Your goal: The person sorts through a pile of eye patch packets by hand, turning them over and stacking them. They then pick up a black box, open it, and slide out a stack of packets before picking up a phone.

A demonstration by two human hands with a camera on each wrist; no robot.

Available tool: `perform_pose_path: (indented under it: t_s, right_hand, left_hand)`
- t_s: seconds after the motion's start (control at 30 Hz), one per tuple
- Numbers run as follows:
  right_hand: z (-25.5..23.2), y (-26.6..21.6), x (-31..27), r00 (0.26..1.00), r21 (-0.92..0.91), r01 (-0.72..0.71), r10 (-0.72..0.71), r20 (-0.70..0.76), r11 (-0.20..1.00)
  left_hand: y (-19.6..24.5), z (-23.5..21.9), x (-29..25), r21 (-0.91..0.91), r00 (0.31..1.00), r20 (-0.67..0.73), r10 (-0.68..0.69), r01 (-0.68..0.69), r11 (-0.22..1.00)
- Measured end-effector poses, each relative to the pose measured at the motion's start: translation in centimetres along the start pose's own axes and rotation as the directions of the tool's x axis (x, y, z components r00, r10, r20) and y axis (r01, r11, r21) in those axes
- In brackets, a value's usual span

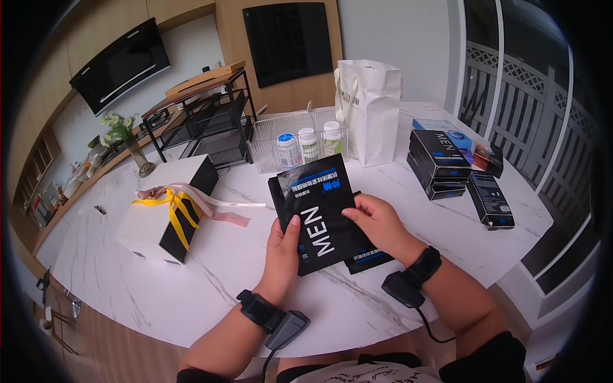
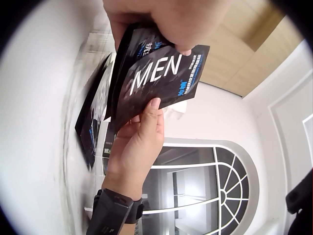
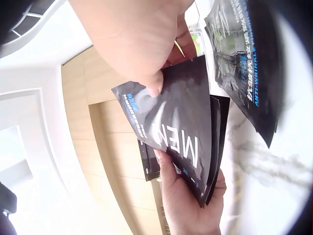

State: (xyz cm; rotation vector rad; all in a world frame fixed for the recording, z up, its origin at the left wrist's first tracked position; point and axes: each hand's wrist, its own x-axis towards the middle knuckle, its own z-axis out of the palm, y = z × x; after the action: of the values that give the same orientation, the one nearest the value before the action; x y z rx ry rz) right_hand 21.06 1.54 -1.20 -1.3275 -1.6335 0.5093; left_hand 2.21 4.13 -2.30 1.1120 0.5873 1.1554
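Both hands hold a small stack of flat black packets [image 1: 319,223] above the marble-patterned table, tilted up toward the head camera. White "MEN" lettering and blue and white print mark the front one. My left hand [image 1: 281,255] grips the lower left side, thumb on the front face. At the opposite edge my right hand [image 1: 383,226] pinches the packets, its thumb on the front in the left wrist view. The right wrist view shows several packet edges [image 3: 215,142] layered together. More black packets [image 1: 367,260] lie on the table below, partly hidden by the held stack.
To the left sits a white-and-black box [image 1: 143,233] with yellow and pink ribbons. Behind the hands stand a clear organizer [image 1: 260,153] with bottles and a white paper bag [image 1: 377,121]. Black boxes [image 1: 437,156] are piled at right, beside another black box [image 1: 490,199].
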Motion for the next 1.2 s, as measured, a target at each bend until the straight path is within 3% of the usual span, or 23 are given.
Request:
perform_pose_path:
  t_s: [0.1,0.17,0.23,0.3,0.37,0.43,0.57,0.63,0.73,0.83,0.9,0.97,1.0,1.03,1.13,1.2]
  right_hand:
    - [0.0,0.6,0.3,0.991,0.012,0.070,-0.068,-0.118,0.997]
    - [0.0,1.0,0.6,0.903,-0.044,0.266,-0.264,-0.338,0.963]
    - [-1.2,0.2,0.5,0.928,0.034,0.204,-0.182,-0.326,0.978]
    - [-2.4,-0.1,0.5,0.922,-0.155,0.221,-0.258,-0.290,0.963]
    - [-2.6,-0.8,0.6,0.901,-0.166,0.233,-0.277,-0.334,0.958]
    - [-3.0,-0.9,0.7,0.814,-0.427,0.410,-0.534,-0.228,0.806]
    - [-3.2,-1.6,0.4,0.806,-0.449,0.435,-0.560,-0.191,0.780]
    - [-3.0,-2.0,0.3,0.722,-0.520,0.459,-0.644,-0.255,0.721]
    - [-3.7,-2.3,0.1,0.729,-0.421,0.410,-0.568,-0.382,0.809]
    - [-4.3,-1.6,0.5,0.648,-0.343,0.460,-0.574,-0.500,0.819]
    - [-4.9,-1.8,0.5,0.622,-0.359,0.491,-0.607,-0.494,0.794]
    - [-5.6,-2.7,0.2,0.636,-0.557,0.487,-0.710,-0.302,0.673]
    - [-5.8,-2.7,0.2,0.683,-0.629,0.472,-0.707,-0.182,0.618]
    - [-5.5,-2.7,0.3,0.684,-0.630,0.470,-0.706,-0.182,0.618]
    - [-3.7,-1.5,0.9,0.811,-0.701,0.448,-0.582,0.057,0.555]
    - [-2.3,0.1,1.1,0.824,-0.676,0.477,-0.554,0.121,0.562]
  left_hand:
    - [-0.1,0.0,0.1,0.009,0.999,-0.027,0.037,-0.037,0.999]
    - [-0.2,-0.3,0.2,0.013,0.998,-0.030,0.049,-0.048,0.999]
    - [-0.3,-0.5,0.2,0.017,0.998,-0.031,0.059,-0.058,0.998]
    - [-0.2,-0.5,0.3,0.014,0.999,-0.031,0.042,-0.041,0.999]
    - [-0.1,-0.4,0.2,0.007,0.999,-0.026,0.022,-0.022,1.000]
    - [-0.2,-0.3,0.2,0.000,1.000,-0.023,0.005,-0.005,1.000]
    - [-0.4,-0.2,0.1,0.005,1.000,0.010,-0.022,0.022,1.000]
    - [-0.4,0.0,0.0,0.001,1.000,0.015,-0.026,0.026,1.000]
    - [-0.4,0.1,-0.1,0.014,1.000,0.005,-0.025,0.025,1.000]
    - [0.0,0.2,-0.2,-0.011,1.000,0.018,-0.005,0.005,1.000]
    - [0.2,0.2,-0.2,-0.014,1.000,0.014,-0.022,0.022,1.000]
    - [0.4,0.2,-0.2,-0.036,0.999,-0.005,-0.036,0.035,0.999]
    - [0.4,0.2,-0.3,-0.058,0.999,-0.021,-0.050,0.048,0.997]
    - [0.5,0.3,-0.3,-0.059,0.999,-0.020,-0.051,0.050,0.997]
    - [0.5,0.2,-0.3,-0.075,0.997,-0.057,-0.052,0.048,0.996]
    - [0.2,0.0,-0.2,-0.070,0.995,-0.092,-0.026,0.019,0.997]
